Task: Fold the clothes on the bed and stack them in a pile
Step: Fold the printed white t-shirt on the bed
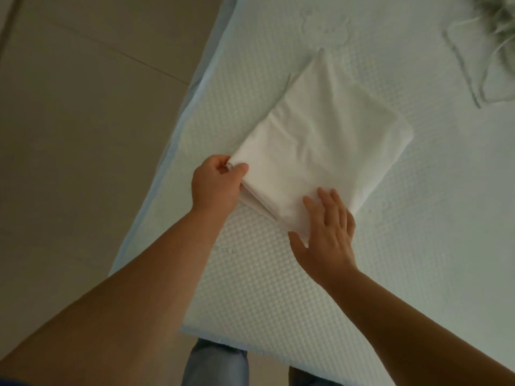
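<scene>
Two hands on folded white garment, left hand pinching corner, right hand flat, long axis diagonal

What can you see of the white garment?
The white garment is plain, smooth cloth, folded into a long flat rectangle of several layers, which show at its near edge. It lies flat on the mattress, running diagonally away from the person, close to the bed's left side. The left hand pinches its near left corner; the right hand rests flat, fingers straight, on its near right corner. What kind of garment it is cannot be told.
</scene>
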